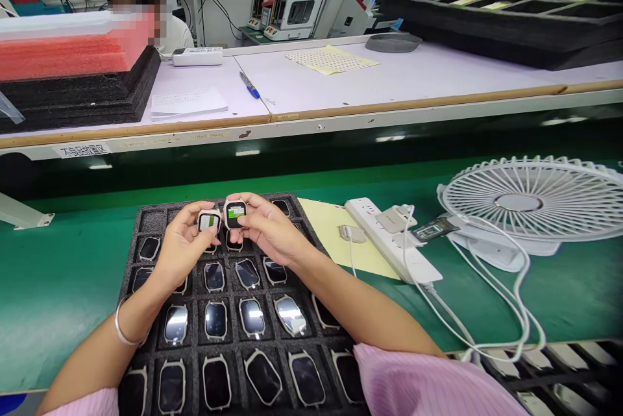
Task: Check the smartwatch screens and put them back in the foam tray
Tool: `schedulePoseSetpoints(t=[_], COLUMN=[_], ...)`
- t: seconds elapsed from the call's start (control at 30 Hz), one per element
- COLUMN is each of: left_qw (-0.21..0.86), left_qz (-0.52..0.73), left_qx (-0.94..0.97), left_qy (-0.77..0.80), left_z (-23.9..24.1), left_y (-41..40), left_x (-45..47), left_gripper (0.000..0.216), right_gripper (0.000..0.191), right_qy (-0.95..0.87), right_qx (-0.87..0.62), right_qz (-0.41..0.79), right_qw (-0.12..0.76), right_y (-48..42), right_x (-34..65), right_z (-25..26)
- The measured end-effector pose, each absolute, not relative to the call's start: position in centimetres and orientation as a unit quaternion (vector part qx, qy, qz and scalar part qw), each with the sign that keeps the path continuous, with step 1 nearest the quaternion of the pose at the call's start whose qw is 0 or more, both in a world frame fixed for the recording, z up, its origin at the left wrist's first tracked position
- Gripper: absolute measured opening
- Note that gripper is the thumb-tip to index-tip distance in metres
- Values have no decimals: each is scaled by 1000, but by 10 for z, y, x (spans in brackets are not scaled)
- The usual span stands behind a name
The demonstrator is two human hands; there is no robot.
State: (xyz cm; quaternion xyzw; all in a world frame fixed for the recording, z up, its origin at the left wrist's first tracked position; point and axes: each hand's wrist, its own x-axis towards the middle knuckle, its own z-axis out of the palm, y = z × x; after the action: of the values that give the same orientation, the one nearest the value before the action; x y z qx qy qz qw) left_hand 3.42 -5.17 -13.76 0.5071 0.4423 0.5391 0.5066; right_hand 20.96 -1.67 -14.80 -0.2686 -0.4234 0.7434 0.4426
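Observation:
My left hand (187,237) is closed on a smartwatch body without a strap (208,220), its screen lit in green and white. Side by side with it, a second lit smartwatch body (235,213) is gripped by my right hand (265,224), the thumb lying on its screen. Both are raised above a black foam tray (192,338). In the tray's compartments lie several more watch bodies, such as a dark-screened one (217,382); some are tilted in their slots. My forearms hide part of the tray.
To the right are a white power strip (389,237) with cables, a charging puck (352,233) on yellow paper, and a white fan (535,202). A raised shelf (302,101) crosses behind, bearing foam stacks (78,95), a pen (249,85) and papers. A person (178,33) sits beyond.

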Motion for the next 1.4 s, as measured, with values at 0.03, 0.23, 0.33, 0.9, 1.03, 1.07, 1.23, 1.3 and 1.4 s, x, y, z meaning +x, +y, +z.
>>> schedulePoseSetpoints(t=[0.03,0.23,0.33,0.9,1.03,1.07,1.23,1.3,1.4], left_qw=[502,486,478,488,489,487,472,470,473], left_qz=[541,556,562,537,537,540,564,567,563], left_qx=[506,499,499,492,491,491,487,485,487], left_qy=[446,454,454,480,481,480,471,471,472], left_z=[-137,-137,-138,-140,-140,-140,-138,-136,-135], left_y=[-52,-51,-51,-52,-52,-52,-52,-52,-52], left_x=[34,34,34,31,31,32,34,35,35], left_gripper=[32,26,27,29,29,29,28,30,34], right_gripper=[31,28,27,34,28,28,33,33,30], right_qy=[-423,-419,-421,-445,-432,-429,-416,-412,-408], right_qx=[-269,-274,-274,-257,-261,-264,-283,-284,-279], right_qz=[746,750,749,741,748,748,746,746,750], right_qw=[439,432,432,432,431,432,437,439,440], right_y=[-17,-17,-17,-20,-19,-19,-17,-17,-18], right_x=[209,208,209,209,208,208,208,208,207], right_z=[-148,-146,-146,-147,-147,-147,-147,-147,-147])
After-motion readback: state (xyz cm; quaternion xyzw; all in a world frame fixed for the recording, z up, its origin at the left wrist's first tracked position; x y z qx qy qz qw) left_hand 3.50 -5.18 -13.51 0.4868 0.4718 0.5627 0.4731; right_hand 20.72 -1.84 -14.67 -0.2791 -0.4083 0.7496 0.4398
